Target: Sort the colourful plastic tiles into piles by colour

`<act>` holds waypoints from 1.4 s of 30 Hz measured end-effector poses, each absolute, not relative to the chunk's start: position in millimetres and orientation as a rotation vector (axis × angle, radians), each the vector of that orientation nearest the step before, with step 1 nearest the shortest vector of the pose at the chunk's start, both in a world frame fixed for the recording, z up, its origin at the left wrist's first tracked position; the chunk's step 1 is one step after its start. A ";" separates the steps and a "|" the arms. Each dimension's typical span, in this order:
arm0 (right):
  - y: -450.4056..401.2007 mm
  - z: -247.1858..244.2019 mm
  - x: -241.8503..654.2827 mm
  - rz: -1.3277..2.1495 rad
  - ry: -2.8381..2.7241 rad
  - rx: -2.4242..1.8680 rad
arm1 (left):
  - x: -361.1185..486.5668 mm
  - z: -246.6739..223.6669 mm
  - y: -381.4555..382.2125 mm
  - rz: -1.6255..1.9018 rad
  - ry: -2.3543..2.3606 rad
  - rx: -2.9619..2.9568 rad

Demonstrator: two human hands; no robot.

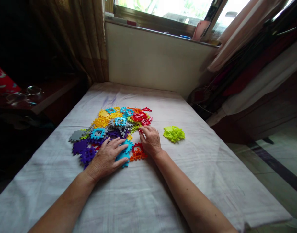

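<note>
A heap of colourful interlocking plastic tiles with notched edges lies on the bed. My left hand [108, 156] is spread flat over a light-blue tile [126, 147] at the heap's near side, with purple tiles [80, 147] left of it. My right hand [150, 139] is at the heap's right edge, fingers curled and thumb close to the forefinger. A speck of red shows at its fingertips, too small to name. Beside them are green tiles [136, 128] in the heap. An orange tile [138, 154] lies just below that hand.
A separate pile of lime-green tiles [174, 134] sits right of the heap. White cloth [211, 181] covers the bed. Glasses [34, 90] rest on a dark side table at left. Curtain [73, 38], window and hanging clothes [255, 74] surround the bed.
</note>
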State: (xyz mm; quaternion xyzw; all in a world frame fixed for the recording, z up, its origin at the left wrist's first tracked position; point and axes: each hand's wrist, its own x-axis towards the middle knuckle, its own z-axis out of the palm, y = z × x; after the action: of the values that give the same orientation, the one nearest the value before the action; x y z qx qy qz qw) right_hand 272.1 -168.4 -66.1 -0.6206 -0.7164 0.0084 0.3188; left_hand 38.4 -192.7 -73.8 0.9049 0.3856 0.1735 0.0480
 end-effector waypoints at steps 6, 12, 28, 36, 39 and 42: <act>-142.4 -61.5 267.5 -0.127 -2.042 -1.846 | 37.5 -73.9 -192.6 0.536 1.170 2.744; -144.3 -69.9 267.9 -0.192 -2.051 -1.759 | 39.3 -71.5 -194.0 0.522 1.172 2.736; -165.5 -50.9 382.9 -0.139 -1.209 -1.968 | 37.4 -73.9 -191.9 0.489 1.178 2.754; -169.6 -56.9 384.9 -0.234 -1.316 -2.110 | 35.2 -74.8 -190.3 0.503 1.173 2.741; -170.9 -58.5 383.6 -0.295 -1.331 -2.114 | 35.7 -74.3 -190.7 0.490 1.178 2.736; -172.3 -56.1 377.3 -0.331 -1.365 -2.104 | 36.3 -74.2 -191.3 0.492 1.181 2.735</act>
State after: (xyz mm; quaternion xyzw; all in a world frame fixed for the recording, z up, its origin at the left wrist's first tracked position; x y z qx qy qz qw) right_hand 377.3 -172.3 -56.1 -0.7932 -0.5145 -0.1249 0.3009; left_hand 36.3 -191.3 -74.2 0.9041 0.3903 0.1628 0.0610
